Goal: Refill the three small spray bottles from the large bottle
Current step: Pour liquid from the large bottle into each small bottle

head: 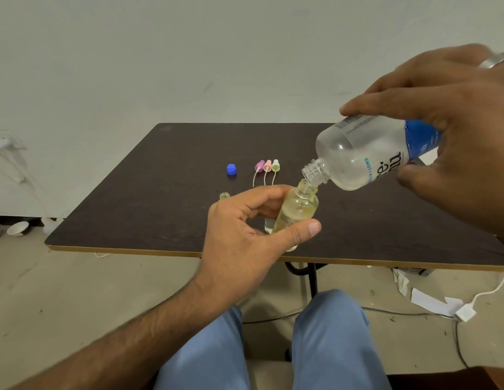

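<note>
Left hand [245,235] pinches small bottle [298,212] tilted; right hand [447,136] grips tipped large bottle [366,156], mouths seemingly touching.

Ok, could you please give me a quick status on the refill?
Left hand holds small bottle. Right hand tips large bottle, its mouth over the small one's. Three spray tops off. Nothing in the way.

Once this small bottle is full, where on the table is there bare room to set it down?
Bare patches: the table's left part, left of the blue cap, and the far strip behind the three spray heads. Crowded: the middle, where cap, spray heads and another open bottle sit near the left hand holding the small bottle under the large bottle.
</note>
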